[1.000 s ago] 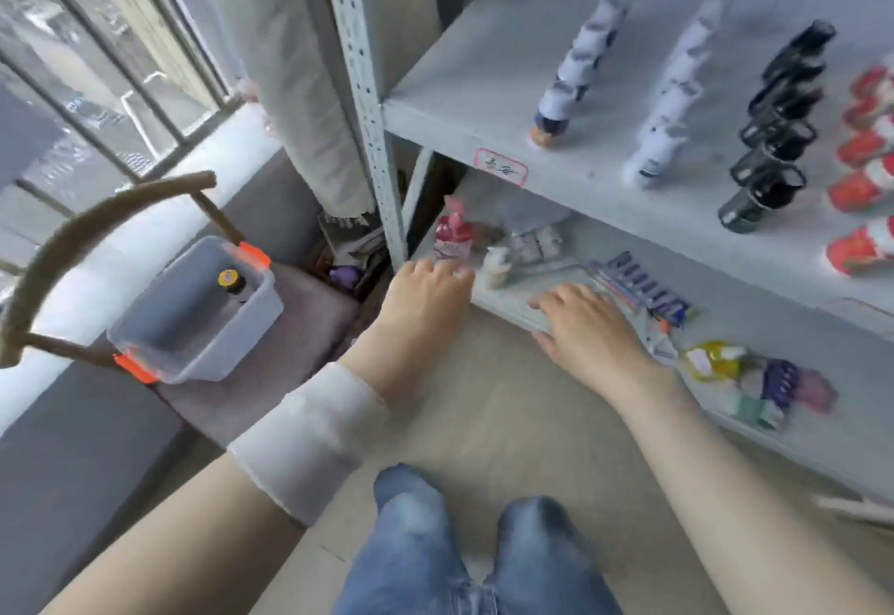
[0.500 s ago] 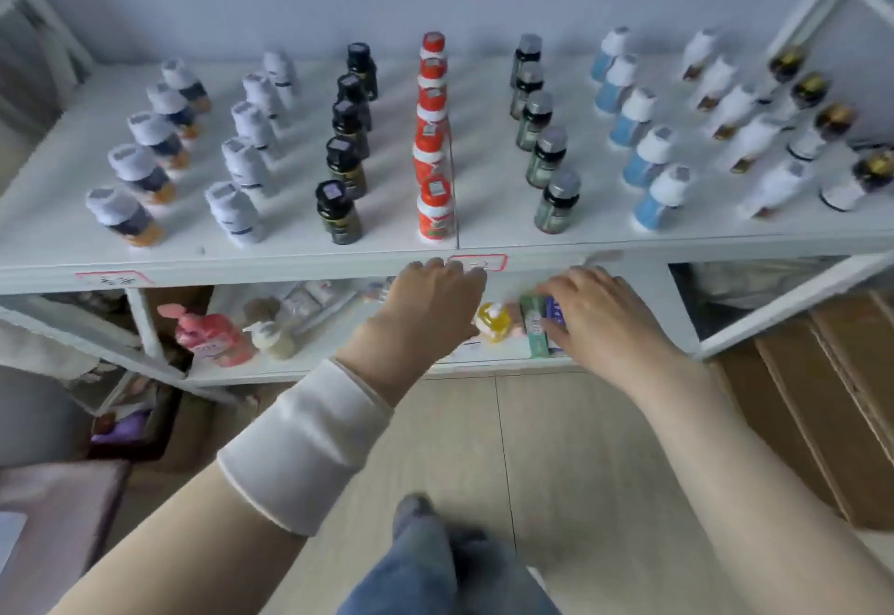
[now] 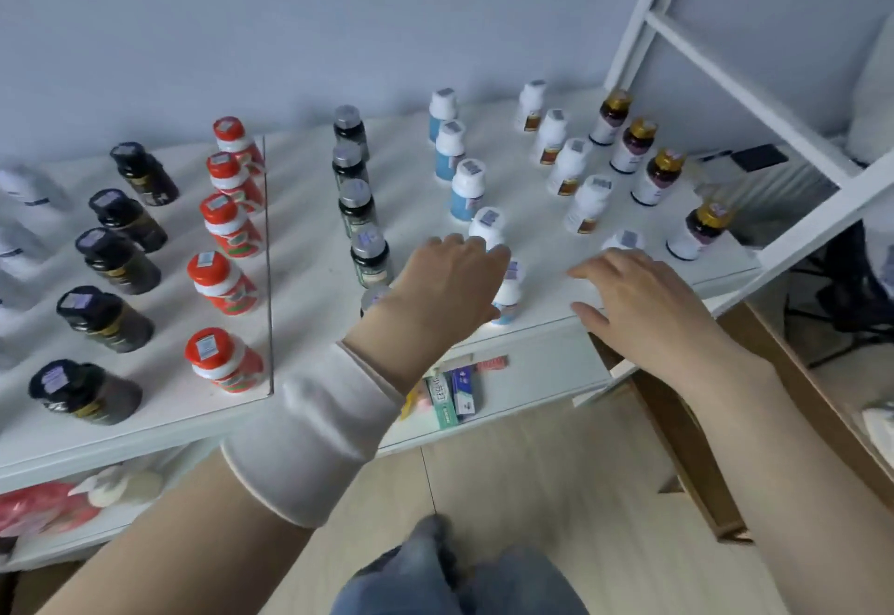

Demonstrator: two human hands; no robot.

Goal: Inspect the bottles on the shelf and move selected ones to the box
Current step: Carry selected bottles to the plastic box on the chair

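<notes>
Rows of bottles stand on the white shelf [image 3: 309, 285]: black ones [image 3: 111, 271], red-capped ones [image 3: 227, 227], dark ones with grey caps [image 3: 358, 208], blue-labelled ones with white caps [image 3: 459, 169], white ones with orange labels [image 3: 566, 164] and gold-capped ones [image 3: 653, 169]. My left hand [image 3: 450, 285] hovers with relaxed fingers at the front of the blue-labelled row, beside its front bottle [image 3: 508, 297]; I cannot tell if it touches it. My right hand [image 3: 638, 295] is spread flat over the shelf's front edge, partly hiding a white bottle [image 3: 624, 239]. The box is out of view.
The lower shelf holds toothpaste boxes [image 3: 454, 394] and pink packets [image 3: 38, 508]. White bottles [image 3: 19, 237] blur at the far left. The white shelf frame [image 3: 725, 82] rises at the right, with brown wooden boards [image 3: 677, 421] below it. My jeans [image 3: 435, 576] show at the bottom.
The view swung right, from the box by the window to the shelf. Both hands rose from the lower shelf's edge to the upper shelf and moved right along the rows.
</notes>
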